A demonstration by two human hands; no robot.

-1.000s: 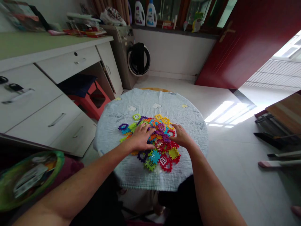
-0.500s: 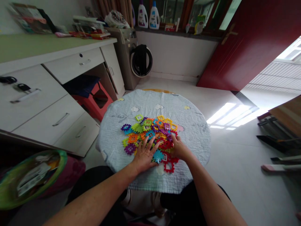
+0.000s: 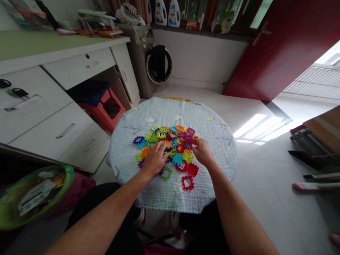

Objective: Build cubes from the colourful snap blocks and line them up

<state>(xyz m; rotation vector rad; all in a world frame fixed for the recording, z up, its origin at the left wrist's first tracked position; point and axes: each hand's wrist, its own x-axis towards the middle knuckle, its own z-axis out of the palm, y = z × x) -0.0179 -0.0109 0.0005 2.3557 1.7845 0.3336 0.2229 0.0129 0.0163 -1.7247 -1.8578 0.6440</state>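
A heap of colourful plastic interlocking building pieces with toothed edges lies on the cloth-covered round table. My left hand rests palm down on the left side of the heap, fingers stretched out and apart over orange and green pieces. My right hand is at the heap's right edge, thumb and fingers apart beside red pieces. Whether its fingertips touch one is hard to see. Nearer to me lie a red frame piece and a green frame piece.
White drawers and a red stool stand to the left. A washing machine with its door ajar is behind. At lower left is a filled waste bin. A red door stands at the right back.
My left hand has slid left and slightly forward across the heap. My right hand has moved a little forward. Pieces have shifted, uncovering yellow-green and green ones between the hands.
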